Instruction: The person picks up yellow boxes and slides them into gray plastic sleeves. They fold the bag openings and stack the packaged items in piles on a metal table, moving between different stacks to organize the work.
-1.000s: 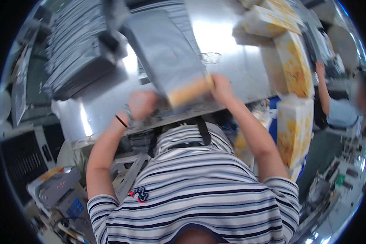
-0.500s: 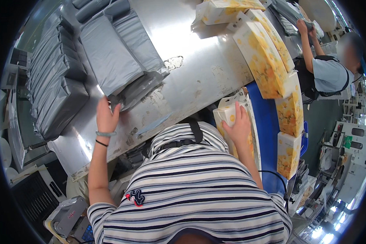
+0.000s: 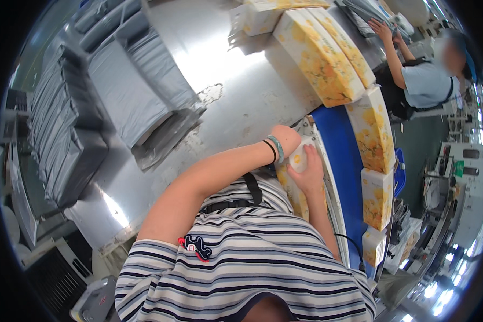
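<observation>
A white and yellow flower-print package (image 3: pixel 295 159) stands upright in front of me, beside the blue conveyor belt (image 3: pixel 335 134). My left hand (image 3: pixel 285 140) is at its far end, reaching across my body; its fingers point down and are hidden. My right hand (image 3: pixel 308 174) lies against the package's right side, thumb apart from the stretched fingers. Grey plastic-wrapped parcels (image 3: pixel 124 91) lie on the metal table (image 3: pixel 241 102) to the left, with a loose grey flap at the near end.
Several flower-print packages (image 3: pixel 319 59) line the belt's far end and right edge. A stack of grey parcels (image 3: pixel 70 123) stands at the table's left. At the upper right, a co-worker (image 3: pixel 421 80) handles grey bags. A black cable (image 3: pixel 354 249) crosses the belt's near end.
My left hand has left the grey parcels and swung right to the flower-print package. My right hand has stayed at that package. The co-worker's hands have moved.
</observation>
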Demonstrator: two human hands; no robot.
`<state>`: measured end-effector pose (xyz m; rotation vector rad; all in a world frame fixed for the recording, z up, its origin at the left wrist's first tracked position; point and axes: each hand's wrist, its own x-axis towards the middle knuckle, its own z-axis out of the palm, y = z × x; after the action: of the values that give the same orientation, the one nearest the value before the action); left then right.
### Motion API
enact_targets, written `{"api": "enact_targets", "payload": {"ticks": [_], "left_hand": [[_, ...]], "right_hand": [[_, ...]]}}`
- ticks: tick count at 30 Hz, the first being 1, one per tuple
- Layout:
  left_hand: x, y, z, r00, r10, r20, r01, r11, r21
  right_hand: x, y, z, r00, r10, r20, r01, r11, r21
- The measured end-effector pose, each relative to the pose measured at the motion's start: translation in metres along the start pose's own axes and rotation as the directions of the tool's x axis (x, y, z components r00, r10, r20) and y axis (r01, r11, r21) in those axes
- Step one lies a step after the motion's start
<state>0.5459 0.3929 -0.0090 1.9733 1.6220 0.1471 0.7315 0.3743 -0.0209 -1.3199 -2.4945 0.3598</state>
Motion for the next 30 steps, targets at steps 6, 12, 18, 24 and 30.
{"api": "enact_targets", "payload": {"ticks": [6,12,18,24,30], "left_hand": [[0.006,-0.007,0.017,0.978,0.014,-0.21,-0.059,0.976,-0.209],[-0.067,0.006,0.096,0.965,-0.254,0.063,0.159,0.381,-0.911],[-0.035,0.045,0.065,0.87,0.171,0.462,0.493,-0.266,-0.829],[-0.07,0.061,0.041,0.981,0.162,0.102,0.142,-0.253,-0.957],[-0.075,0.03,-0.07,0.891,-0.251,-0.377,-0.382,0.032,-0.924]], "right_hand": [[-0.017,0.001,0.003,0.983,0.037,-0.179,-0.039,0.999,-0.007],[-0.013,0.015,-0.019,0.966,0.234,-0.107,-0.208,0.956,0.207],[-0.032,-0.026,-0.051,0.967,0.227,-0.116,-0.219,0.972,0.084],[-0.018,-0.045,-0.086,0.997,0.07,-0.025,-0.07,0.998,-0.007],[0.155,-0.102,-0.127,0.994,-0.051,-0.098,0.091,0.883,0.46]]}}
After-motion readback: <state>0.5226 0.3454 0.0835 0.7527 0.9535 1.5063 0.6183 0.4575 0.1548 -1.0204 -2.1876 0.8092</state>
